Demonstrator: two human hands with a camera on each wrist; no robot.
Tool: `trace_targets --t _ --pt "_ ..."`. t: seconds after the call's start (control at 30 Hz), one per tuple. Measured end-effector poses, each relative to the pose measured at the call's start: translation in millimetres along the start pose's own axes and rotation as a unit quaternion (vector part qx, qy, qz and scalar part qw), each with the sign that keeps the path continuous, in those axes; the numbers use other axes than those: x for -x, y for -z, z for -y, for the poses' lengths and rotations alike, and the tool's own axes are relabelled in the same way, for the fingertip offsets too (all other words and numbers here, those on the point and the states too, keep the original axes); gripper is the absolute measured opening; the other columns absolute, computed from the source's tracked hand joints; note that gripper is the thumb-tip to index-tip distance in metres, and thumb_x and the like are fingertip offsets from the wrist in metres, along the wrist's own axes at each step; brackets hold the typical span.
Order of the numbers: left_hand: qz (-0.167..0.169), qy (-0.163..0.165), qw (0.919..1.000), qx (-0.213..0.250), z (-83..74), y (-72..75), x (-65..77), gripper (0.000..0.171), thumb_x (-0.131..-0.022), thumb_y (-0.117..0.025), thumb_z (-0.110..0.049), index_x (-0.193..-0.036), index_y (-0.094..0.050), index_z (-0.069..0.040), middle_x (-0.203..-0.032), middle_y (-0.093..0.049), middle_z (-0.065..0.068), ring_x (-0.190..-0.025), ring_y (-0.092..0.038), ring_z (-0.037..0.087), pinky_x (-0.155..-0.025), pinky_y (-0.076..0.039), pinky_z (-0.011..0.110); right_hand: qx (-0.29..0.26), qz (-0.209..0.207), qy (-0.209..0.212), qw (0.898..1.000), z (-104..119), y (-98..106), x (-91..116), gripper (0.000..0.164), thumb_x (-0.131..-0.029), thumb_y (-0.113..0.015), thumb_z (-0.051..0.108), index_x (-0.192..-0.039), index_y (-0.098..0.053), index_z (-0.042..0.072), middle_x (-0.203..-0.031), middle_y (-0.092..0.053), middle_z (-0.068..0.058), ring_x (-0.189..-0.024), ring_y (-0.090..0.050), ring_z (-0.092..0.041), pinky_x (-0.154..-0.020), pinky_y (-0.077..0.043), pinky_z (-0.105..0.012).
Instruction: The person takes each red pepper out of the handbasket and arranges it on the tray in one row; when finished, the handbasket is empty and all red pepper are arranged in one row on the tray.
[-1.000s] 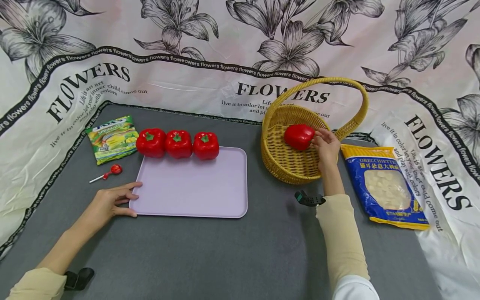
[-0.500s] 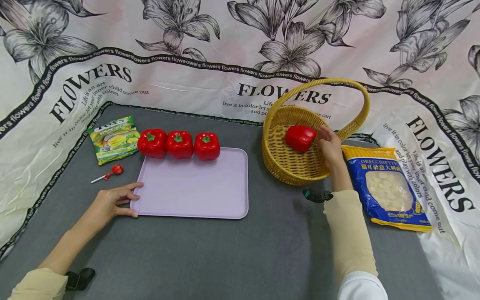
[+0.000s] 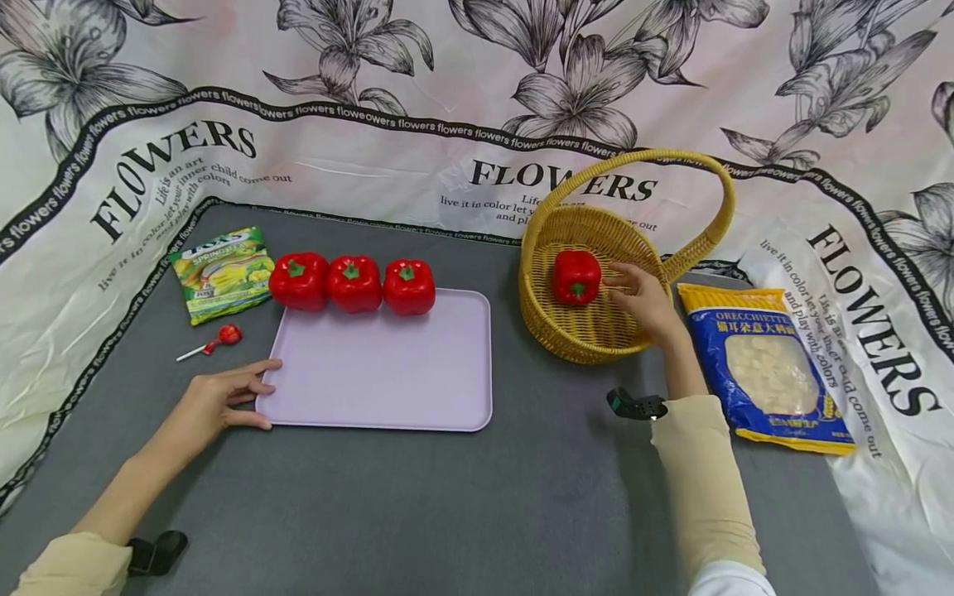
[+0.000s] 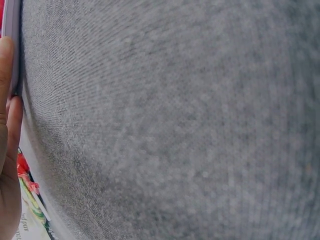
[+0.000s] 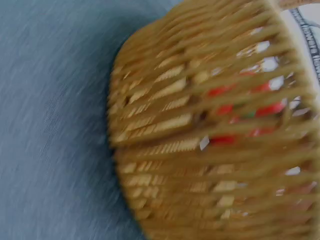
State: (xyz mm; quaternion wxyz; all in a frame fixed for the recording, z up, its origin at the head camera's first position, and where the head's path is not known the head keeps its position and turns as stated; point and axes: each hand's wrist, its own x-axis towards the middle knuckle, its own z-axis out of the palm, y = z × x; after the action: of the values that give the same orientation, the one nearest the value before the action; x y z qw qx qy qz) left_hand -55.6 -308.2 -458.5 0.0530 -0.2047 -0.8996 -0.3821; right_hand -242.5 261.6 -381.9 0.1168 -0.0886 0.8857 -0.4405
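Note:
A red bell pepper point(image 3: 576, 277) sits in the yellow wicker basket point(image 3: 544, 327), its green stem toward the front. My right hand point(image 3: 647, 302) reaches over the basket's right rim with fingers spread, just to the right of this pepper. Through the weave in the blurred right wrist view, patches of the red pepper point(image 5: 222, 140) show. At the left, my left hand point(image 3: 224, 401) touches the left edge of the lilac tray point(image 3: 380, 372) with fingers and thumb. Along the tray's back edge stand three more red bell peppers point(image 3: 354, 284) in a row.
A green seasoning packet point(image 3: 224, 277) and a red lollipop point(image 3: 227, 334) lie left of the tray. Right of the basket is a blue and yellow pasta bag point(image 3: 768, 372). The basket's tall handle point(image 3: 715, 236) arches above it, before a flower-printed cloth point(image 3: 402, 178).
The pepper in the basket has turned its stem to the front and shifted slightly left. My right hand has drawn away from it and spread its fingers. The left hand stays put.

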Motion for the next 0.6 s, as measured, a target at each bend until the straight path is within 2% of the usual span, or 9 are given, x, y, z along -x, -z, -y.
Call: trace_targets --t 0.13,0.23,0.3,0.47,0.6 --pt "0.002 0.001 1.0000 0.001 0.8 0.9 -0.1 0.043 -0.054 -0.089 -0.002 -0.093 -0.073 0.000 -0.123 -0.062 0.021 -0.111 -0.044 -0.017 -0.077 -0.044 0.003 0.050 -0.001 0.103 0.993 -5 -1 -4 0.055 -0.089 -0.053 -0.016 -0.141 -0.042 -0.004 -0.143 -0.038 -0.028 -0.127 -0.039 -0.046 -0.096 -0.040 -0.060" --pt "0.003 0.000 1.0000 0.001 0.9 1.6 0.0 0.042 -0.054 -0.089 -0.003 -0.093 -0.073 0.000 -0.123 -0.061 0.021 -0.111 -0.043 -0.018 -0.077 -0.044 0.003 0.065 0.007 0.145 0.987 -9 -3 -9 0.056 -0.084 -0.057 -0.021 -0.136 -0.049 -0.004 -0.146 -0.036 -0.025 -0.131 -0.035 -0.043 -0.094 -0.039 -0.063" --pt "0.003 0.000 1.0000 -0.001 1.0 2.1 0.2 0.042 -0.054 -0.089 -0.003 -0.093 -0.073 0.000 -0.123 -0.061 0.021 -0.111 -0.043 -0.018 -0.077 -0.044 0.003 0.075 0.009 0.159 0.984 -13 -5 -13 0.059 -0.081 -0.061 -0.021 -0.136 -0.049 -0.003 -0.146 -0.036 -0.025 -0.132 -0.033 -0.043 -0.096 -0.038 -0.064" --pt "0.002 -0.002 1.0000 0.000 0.8 2.7 0.5 0.043 -0.054 -0.089 -0.002 -0.093 -0.073 0.000 -0.122 -0.062 0.022 -0.112 -0.043 -0.018 -0.077 -0.044 0.003 0.101 -0.031 0.164 0.981 -16 -14 -25 0.064 -0.077 -0.070 -0.015 -0.136 -0.052 0.003 -0.144 -0.041 -0.020 -0.128 -0.039 -0.041 -0.097 -0.039 -0.061" --pt "0.005 -0.004 0.9999 0.010 -0.3 2.0 0.0 0.043 -0.054 -0.089 -0.003 -0.094 -0.072 0.000 -0.123 -0.061 0.022 -0.112 -0.044 -0.017 -0.077 -0.045 0.004 0.111 -0.055 0.163 0.979 -17 -22 -31 0.066 -0.076 -0.071 -0.015 -0.136 -0.051 0.004 -0.143 -0.039 -0.020 -0.127 -0.039 -0.040 -0.086 -0.047 -0.059"
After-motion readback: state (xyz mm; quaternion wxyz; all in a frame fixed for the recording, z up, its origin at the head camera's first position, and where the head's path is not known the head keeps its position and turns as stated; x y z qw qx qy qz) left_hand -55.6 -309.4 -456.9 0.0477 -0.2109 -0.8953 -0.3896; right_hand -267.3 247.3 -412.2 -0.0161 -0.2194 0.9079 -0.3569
